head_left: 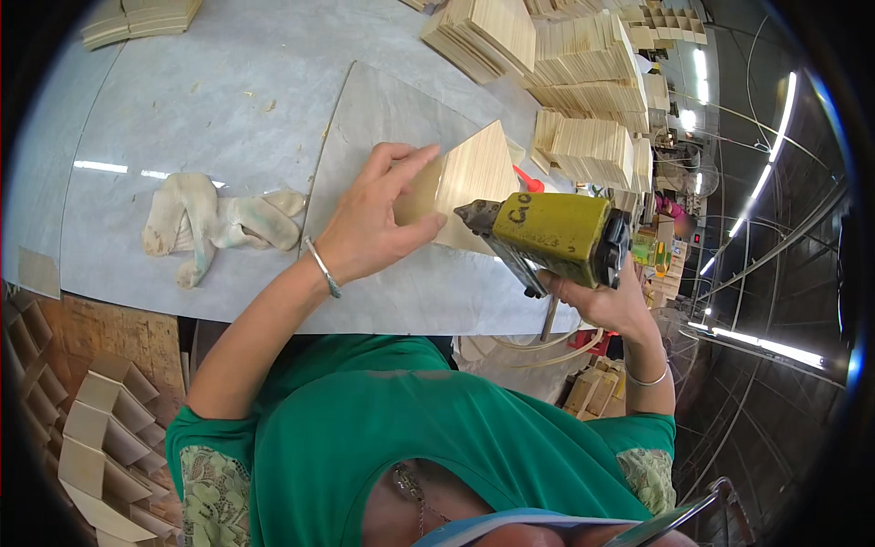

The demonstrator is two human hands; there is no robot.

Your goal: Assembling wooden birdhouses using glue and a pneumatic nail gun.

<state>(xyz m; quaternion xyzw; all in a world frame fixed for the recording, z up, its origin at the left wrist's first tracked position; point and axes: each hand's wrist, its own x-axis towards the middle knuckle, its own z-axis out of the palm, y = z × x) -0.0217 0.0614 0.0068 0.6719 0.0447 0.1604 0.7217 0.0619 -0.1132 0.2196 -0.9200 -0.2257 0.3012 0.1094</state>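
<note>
My left hand (369, 219) grips the edge of a light wooden box piece (476, 175), thumb on the near side and fingers on the far side. The piece shows thin panels meeting at a corner, standing on a grey board (365, 118). In my right hand (602, 299) is a yellow-green nail gun (551, 232), held by its handle. Its dark nose points left, close to the panel's near edge and my left thumb; I cannot tell whether it touches the wood.
A pair of crumpled white work gloves (223, 223) lies left on the grey table (246, 100). Stacks of wooden panels (583, 150) stand at the back right. A red-tipped object (529, 180) lies behind the box piece. Folded wooden frames (100, 438) fill the lower left.
</note>
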